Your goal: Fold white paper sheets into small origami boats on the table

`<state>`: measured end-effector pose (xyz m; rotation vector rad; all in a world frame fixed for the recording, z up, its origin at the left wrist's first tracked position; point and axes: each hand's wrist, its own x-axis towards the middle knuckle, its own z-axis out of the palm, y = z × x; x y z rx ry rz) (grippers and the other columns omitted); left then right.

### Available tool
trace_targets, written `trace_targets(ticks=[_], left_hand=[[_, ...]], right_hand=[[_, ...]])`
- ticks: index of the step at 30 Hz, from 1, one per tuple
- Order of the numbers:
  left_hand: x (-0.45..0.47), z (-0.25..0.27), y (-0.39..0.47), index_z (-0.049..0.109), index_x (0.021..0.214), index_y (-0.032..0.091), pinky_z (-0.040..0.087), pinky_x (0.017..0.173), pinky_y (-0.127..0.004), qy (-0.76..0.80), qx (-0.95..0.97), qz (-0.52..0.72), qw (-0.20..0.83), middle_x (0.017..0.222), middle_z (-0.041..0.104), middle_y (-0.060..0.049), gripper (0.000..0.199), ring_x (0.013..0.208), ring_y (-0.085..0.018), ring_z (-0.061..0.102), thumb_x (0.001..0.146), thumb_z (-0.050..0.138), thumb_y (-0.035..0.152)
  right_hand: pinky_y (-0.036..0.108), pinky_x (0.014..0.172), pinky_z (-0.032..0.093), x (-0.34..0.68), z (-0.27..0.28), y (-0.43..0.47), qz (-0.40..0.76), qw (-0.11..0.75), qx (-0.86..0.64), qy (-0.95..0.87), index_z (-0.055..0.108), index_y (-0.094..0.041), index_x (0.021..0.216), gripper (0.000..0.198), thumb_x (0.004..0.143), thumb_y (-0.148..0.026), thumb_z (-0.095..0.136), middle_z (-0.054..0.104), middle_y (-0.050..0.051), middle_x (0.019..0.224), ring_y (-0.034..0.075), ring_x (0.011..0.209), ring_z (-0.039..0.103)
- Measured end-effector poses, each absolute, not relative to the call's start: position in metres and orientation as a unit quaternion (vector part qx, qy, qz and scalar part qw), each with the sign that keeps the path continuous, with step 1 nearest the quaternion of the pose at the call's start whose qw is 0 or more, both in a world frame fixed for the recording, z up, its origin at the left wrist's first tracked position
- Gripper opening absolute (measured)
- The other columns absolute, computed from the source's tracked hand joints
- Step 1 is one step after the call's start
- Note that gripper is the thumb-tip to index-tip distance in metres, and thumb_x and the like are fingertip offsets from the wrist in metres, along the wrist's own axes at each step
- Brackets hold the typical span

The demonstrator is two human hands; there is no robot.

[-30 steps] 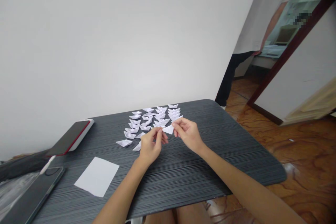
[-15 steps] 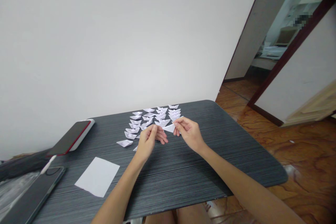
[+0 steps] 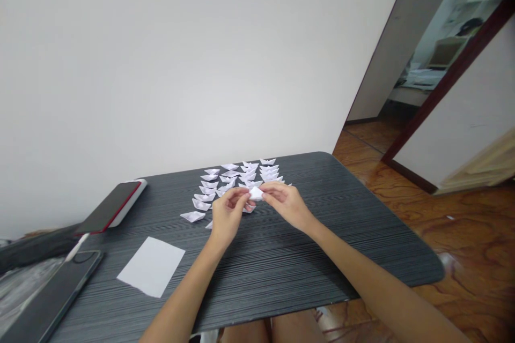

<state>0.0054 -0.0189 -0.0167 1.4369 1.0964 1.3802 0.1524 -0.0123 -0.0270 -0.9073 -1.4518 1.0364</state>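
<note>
A small folded white paper (image 3: 256, 193) is pinched from both sides above the table. On its left edge the fingers of my left hand (image 3: 230, 211) are closed, and my right hand (image 3: 286, 202) grips its right side with thumb and fingers. Just behind and below the hands stand several white paper boats (image 3: 209, 184) in rough rows, some partly hidden by my fingers. One paper boat (image 3: 193, 216) lies at the near left end of the group. Nearer to me on the left is a flat white paper sheet (image 3: 152, 267).
The dark table (image 3: 314, 268) meets a white wall (image 3: 181, 64). A red-edged phone (image 3: 108, 206) rests on a white object at the left, with a cable (image 3: 76, 248) beside it and another dark phone (image 3: 60, 300) nearer. Through the doorway on the right, a person's dark head (image 3: 470, 26) shows.
My left hand has moved right and taken hold of the folded paper, which only my right hand held before. The paper now sits between both hands, turned to a compact shape.
</note>
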Motion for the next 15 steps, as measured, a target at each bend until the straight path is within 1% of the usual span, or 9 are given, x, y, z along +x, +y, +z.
trace_targets(ticks=[3,5,8,11,13,15], left_hand=[[0.0053,-0.0192,-0.0195,0.059,0.075,0.012,0.039,0.04,-0.018,0.441,0.595,0.543,0.397,0.052,0.059,0.001,0.013,0.039,-0.007,0.049,0.069,0.058,0.024],[0.0058,-0.0216,-0.0199,0.06,0.075,0.012,0.039,0.04,-0.019,0.436,0.604,0.54,0.392,0.052,0.058,0.001,0.014,0.039,-0.007,0.048,0.07,0.057,0.025],[0.0067,-0.0249,-0.0203,0.06,0.076,0.013,0.047,0.052,-0.022,0.431,0.608,0.544,0.386,0.057,0.06,-0.001,0.014,0.048,-0.011,0.055,0.071,0.057,0.026],[0.0072,-0.0254,-0.0202,0.061,0.075,0.013,0.049,0.062,-0.026,0.435,0.597,0.549,0.391,0.069,0.063,-0.003,0.015,0.059,-0.014,0.061,0.069,0.058,0.027],[0.0073,-0.0241,-0.0198,0.061,0.075,0.013,0.05,0.066,-0.028,0.434,0.586,0.544,0.415,0.075,0.064,-0.005,0.016,0.064,-0.015,0.063,0.068,0.059,0.027],[0.0075,-0.0225,-0.0192,0.061,0.078,0.013,0.05,0.071,-0.03,0.425,0.579,0.533,0.446,0.079,0.064,-0.005,0.018,0.068,-0.016,0.063,0.068,0.06,0.028]], right_hand=[[0.031,0.073,0.049,0.1525,-0.0269,-0.0119,0.468,0.527,-0.402,-0.585,0.059,-0.013,0.077,0.016,0.067,-0.025,0.06,0.062,0.006,0.078,0.015,0.073,0.06],[0.03,0.072,0.049,0.1521,-0.0248,-0.013,0.489,0.534,-0.397,-0.564,0.058,-0.014,0.078,0.017,0.064,-0.023,0.062,0.062,0.005,0.075,0.014,0.072,0.061],[0.028,0.073,0.049,0.1506,-0.0211,-0.0157,0.515,0.523,-0.372,-0.569,0.058,-0.015,0.082,0.021,0.063,-0.022,0.063,0.063,0.004,0.078,0.014,0.074,0.061],[0.029,0.075,0.049,0.1499,-0.0207,-0.017,0.518,0.523,-0.351,-0.578,0.059,-0.015,0.083,0.021,0.065,-0.023,0.062,0.062,0.005,0.084,0.014,0.076,0.06],[0.029,0.076,0.049,0.1508,-0.0223,-0.0164,0.485,0.546,-0.346,-0.589,0.06,-0.016,0.083,0.019,0.065,-0.024,0.062,0.06,0.006,0.092,0.014,0.081,0.059],[0.029,0.077,0.049,0.1528,-0.0237,-0.0158,0.427,0.561,-0.35,-0.617,0.061,-0.018,0.081,0.015,0.068,-0.025,0.061,0.057,0.006,0.098,0.016,0.087,0.057]])
